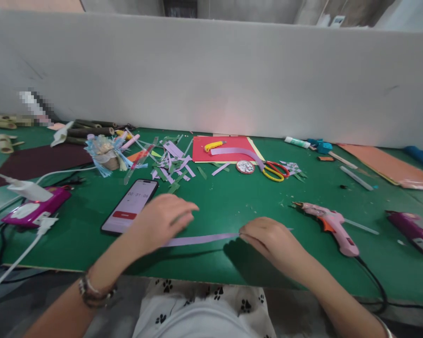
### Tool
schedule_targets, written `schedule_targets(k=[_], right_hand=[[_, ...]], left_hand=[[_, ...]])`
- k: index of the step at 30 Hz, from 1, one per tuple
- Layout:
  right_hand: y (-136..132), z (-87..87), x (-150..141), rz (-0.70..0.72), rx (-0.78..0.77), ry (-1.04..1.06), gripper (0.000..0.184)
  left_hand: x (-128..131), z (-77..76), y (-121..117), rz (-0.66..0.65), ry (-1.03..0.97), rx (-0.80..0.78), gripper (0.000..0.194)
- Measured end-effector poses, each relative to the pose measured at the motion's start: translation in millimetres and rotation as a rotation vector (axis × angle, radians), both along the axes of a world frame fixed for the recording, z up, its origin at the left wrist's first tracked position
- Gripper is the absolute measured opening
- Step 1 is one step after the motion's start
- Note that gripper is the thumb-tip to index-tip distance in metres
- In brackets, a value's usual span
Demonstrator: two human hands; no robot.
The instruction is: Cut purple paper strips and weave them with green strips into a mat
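Observation:
A long lilac paper strip (pixel 200 239) lies across the green table (pixel 232 202) in front of me. My left hand (pixel 164 218) rests on the strip's left end, fingers curled and blurred. My right hand (pixel 268 237) pinches the strip near its right end with closed fingers. A phone (pixel 130 206) showing a timer lies just left of my left hand. A pink glue gun (pixel 329 225) lies on the table to the right of my right hand.
Purple and green paper scraps (pixel 172 166), a red sheet (pixel 225 148) with a yellow cutter, scissors (pixel 276 170), a round tape (pixel 245 166) and a tasselled craft piece (pixel 106 152) lie further back. Magenta devices (pixel 35 209) with cables sit left; another magenta device (pixel 411 230) right. A white partition backs the table.

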State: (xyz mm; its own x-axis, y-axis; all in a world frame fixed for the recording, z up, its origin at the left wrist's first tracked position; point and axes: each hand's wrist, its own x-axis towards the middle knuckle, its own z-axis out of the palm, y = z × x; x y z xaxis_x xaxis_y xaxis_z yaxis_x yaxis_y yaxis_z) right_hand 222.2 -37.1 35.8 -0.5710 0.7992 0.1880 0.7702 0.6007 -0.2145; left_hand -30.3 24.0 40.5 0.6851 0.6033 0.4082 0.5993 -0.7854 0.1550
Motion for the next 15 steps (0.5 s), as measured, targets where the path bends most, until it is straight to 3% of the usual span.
schedule_targets(k=[3, 5, 8, 11, 15], right_hand=[[-1, -0.2, 12, -0.108, -0.061, 0.035, 0.023], [-3, -0.4, 16, -0.134, -0.096, 0.061, 0.022], [-4, 0.8, 15, -0.147, -0.115, 0.078, 0.022], [-1, 5.2, 8, -0.152, -0.114, 0.047, 0.024], [8, 10.2, -9, -0.086, -0.161, -0.033, 0.026]], left_hand=[[-42, -7.1, 26, 0.371, 0.012, 0.111, 0.041], [-65, -16.8, 40, 0.468, 0.134, 0.126, 0.040], [-75, -26.2, 51, 0.475, 0.192, 0.129, 0.039], [-55, -17.7, 43, 0.423, 0.083, 0.074, 0.039], [-2, 6.3, 8, 0.078, -0.014, -0.070, 0.033]])
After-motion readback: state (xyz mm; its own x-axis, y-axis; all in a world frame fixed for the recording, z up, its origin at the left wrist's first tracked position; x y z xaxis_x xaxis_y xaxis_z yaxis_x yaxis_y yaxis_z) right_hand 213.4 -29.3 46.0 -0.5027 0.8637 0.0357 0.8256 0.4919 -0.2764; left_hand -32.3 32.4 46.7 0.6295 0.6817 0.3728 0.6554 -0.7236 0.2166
